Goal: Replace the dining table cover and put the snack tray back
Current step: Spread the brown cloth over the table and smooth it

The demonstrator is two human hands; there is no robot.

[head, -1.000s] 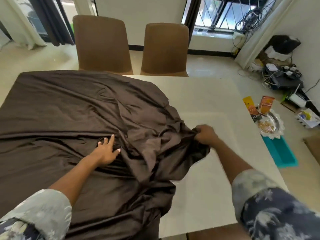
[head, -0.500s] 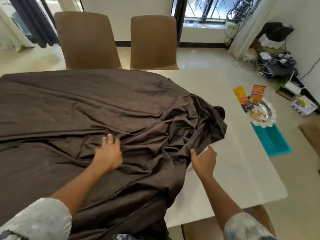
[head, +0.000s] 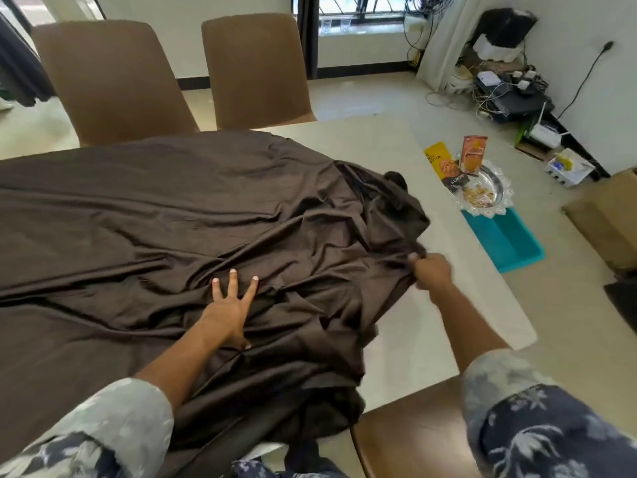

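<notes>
A dark brown table cover (head: 144, 215) lies rumpled over the left and middle of the white dining table (head: 389, 146). The table's right end is bare. My left hand (head: 231, 305) presses flat on the cloth with fingers spread. My right hand (head: 432, 272) is closed on a bunched edge of the cover near the table's right side. The snack tray (head: 487, 189), a silver dish with snack packets, sits on the floor beyond the table's right edge, on a teal bin (head: 510, 241).
Two brown chairs (head: 113, 81) (head: 255, 67) stand at the far side, and another chair seat (head: 410, 439) is near my right arm. Cables and electronics (head: 506, 94) clutter the floor by the right wall. A cardboard box (head: 610, 215) stands at the right.
My right hand went from open beside the cloth to gripping its bunched edge farther right. More of the cover lies spread toward the right end. My left hand's fingers have spread.
</notes>
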